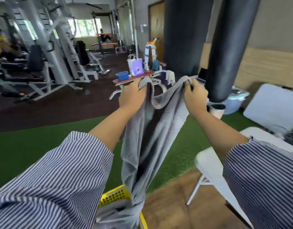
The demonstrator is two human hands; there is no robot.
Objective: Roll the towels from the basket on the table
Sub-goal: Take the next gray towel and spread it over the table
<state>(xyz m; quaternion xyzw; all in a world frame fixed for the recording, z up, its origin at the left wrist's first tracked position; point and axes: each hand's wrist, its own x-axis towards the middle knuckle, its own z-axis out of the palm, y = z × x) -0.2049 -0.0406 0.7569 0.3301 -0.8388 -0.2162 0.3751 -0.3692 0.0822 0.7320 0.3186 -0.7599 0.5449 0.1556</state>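
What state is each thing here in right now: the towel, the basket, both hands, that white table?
grey towel: held up, hanging unrolled, lower end in the basket
yellow basket: on the floor, grey cloth inside
left hand: gripping a top corner
right hand: gripping the other top corner
white folding table: standing, nothing visible on it

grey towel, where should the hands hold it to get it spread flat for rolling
Hold the towel by its two top corners, coming in from above. The left hand and right hand already pinch its upper edge, but that edge sags between them and the cloth hangs bunched, its tail reaching the yellow basket. Sliding each hand outward along the hem to a corner would probably open it out.
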